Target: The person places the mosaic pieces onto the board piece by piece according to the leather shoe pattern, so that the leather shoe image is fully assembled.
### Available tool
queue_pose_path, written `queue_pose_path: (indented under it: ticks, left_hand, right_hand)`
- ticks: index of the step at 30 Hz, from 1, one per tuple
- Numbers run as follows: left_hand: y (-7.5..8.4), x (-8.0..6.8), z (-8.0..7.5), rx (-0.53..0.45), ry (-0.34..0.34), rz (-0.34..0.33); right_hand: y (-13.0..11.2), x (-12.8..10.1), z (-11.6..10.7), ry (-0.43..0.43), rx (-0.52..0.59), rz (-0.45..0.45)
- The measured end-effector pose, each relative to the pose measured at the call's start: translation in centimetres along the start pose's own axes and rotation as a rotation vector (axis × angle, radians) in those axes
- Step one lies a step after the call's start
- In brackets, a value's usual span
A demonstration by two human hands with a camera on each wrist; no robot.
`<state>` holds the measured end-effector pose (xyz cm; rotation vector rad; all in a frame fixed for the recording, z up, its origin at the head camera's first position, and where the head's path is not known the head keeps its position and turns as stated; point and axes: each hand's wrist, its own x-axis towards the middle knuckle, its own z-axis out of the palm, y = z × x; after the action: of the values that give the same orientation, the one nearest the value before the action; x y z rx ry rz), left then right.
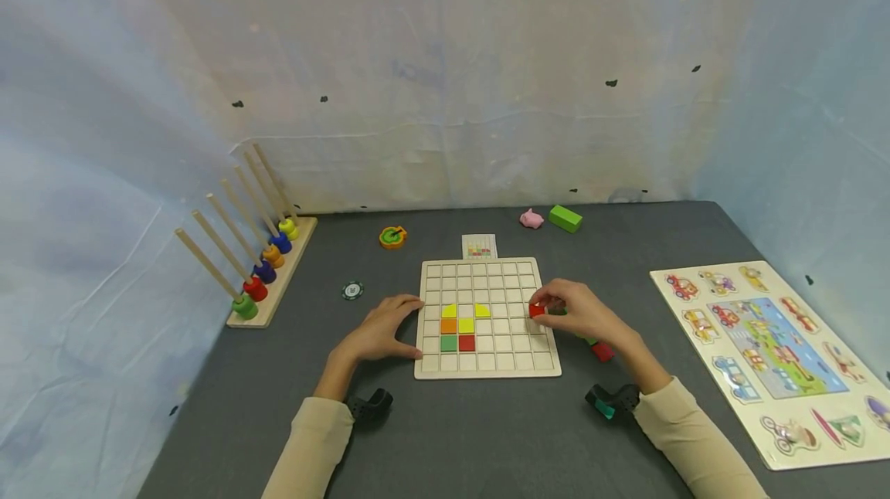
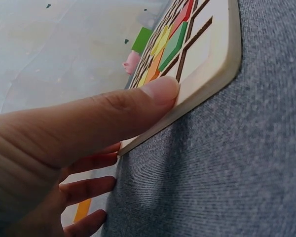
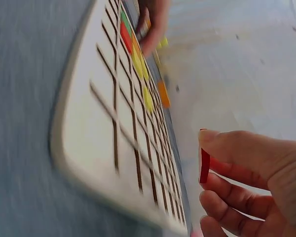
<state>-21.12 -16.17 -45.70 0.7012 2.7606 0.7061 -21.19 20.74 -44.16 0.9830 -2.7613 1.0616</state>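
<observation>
A pale wooden grid board [image 1: 487,370] lies on the dark table, with yellow, orange, green and red tiles [image 1: 467,343] set in cells on its left half. My left hand [image 1: 381,329] is at the board's left edge. In the left wrist view, the thumb [image 2: 160,91] rests on the rim and the other fingers stretch out along the side. Between thumb and fingertips, my right hand [image 1: 580,312] pinches a small red tile [image 1: 536,310] over the board's right edge. The right wrist view shows that tile [image 3: 204,165] edge-on, raised above the grid.
A small pattern card [image 1: 480,246] touches the board's far edge. Beside my right wrist lie loose pieces, one a red block [image 1: 602,351]. A peg stacker [image 1: 274,294] stands left, a picture puzzle [image 1: 758,398] lies right. Behind are a pink pig [image 1: 531,218] and green block [image 1: 565,218].
</observation>
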Motion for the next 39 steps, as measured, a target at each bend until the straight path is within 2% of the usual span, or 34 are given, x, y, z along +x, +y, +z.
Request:
queue_pose_path:
  ticks: [5,9,12,17,22,30,39]
  left_hand:
    - [0.0,0.0,0.0,0.006,-0.003,-0.011]
    - [-0.1,0.1,0.1,0.011,-0.004,-0.018]
    - [-0.1,0.1,0.2,0.012,-0.003,-0.019]
    - [-0.2,0.1,0.2,0.014,-0.004,-0.019]
    - [-0.1,0.1,0.1,0.018,-0.007,-0.019]
    - [0.0,0.1,0.1,0.015,-0.01,-0.024]
    - [0.0,0.1,0.0,0.015,-0.006,-0.007]
  right_hand:
    - [-1.7,1.3,2.1,-0.043,0.037,-0.061]
    - [-2.7,2.0,3.7,-0.07,0.021,-0.085]
    - [-3.0,2.3,4.8,-0.074,0.008,-0.111]
    - [-3.2,2.6,6.1,-0.074,0.066,-0.127]
    - [-3.3,2.7,6.7,-0.069,0.049,-0.141]
    - [-3.0,2.6,6.5,-0.085,0.009,-0.225]
    - [-2.9,2.7,6.6,-0.095,0.002,-0.219]
